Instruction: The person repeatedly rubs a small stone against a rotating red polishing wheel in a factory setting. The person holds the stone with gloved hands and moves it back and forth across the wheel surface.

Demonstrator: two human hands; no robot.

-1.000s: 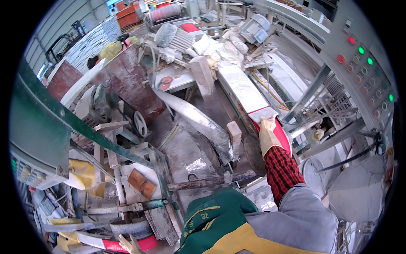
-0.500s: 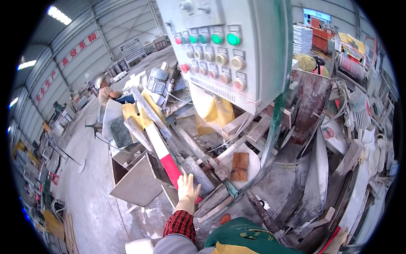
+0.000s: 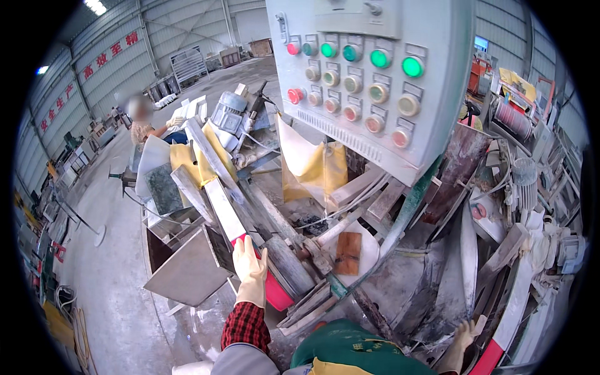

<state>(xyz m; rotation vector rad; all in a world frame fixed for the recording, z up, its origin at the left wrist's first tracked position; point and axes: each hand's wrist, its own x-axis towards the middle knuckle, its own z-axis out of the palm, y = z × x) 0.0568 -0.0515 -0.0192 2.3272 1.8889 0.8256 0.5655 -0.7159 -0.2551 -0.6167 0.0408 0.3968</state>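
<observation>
My left hand (image 3: pixel 250 265), in a pale rubber glove below a red-and-black checked cuff, lies along a strip (image 3: pixel 226 209) that is white with a red near end (image 3: pixel 277 294). Its fingers stretch forward over the red part and do not wrap it. At the lower right, my gloved right hand (image 3: pixel 461 345) is held out low with its fingers apart, and I see nothing in it. Beside that hand runs a second strip, white with a red near end (image 3: pixel 489 359).
A grey control box (image 3: pixel 362 125) with rows of coloured buttons and lamps hangs ahead. A yellow-and-white cloth (image 3: pixel 315 165) hangs below it, and a brown wooden block (image 3: pixel 348 253) lies beneath. A co-worker (image 3: pixel 142 122) is at the far left. Machinery (image 3: pixel 525 181) crowds the right.
My left hand has slid forward along the strip, baring more of its red end. My right hand has come away from the right-hand strip toward my body. The view has shifted slightly.
</observation>
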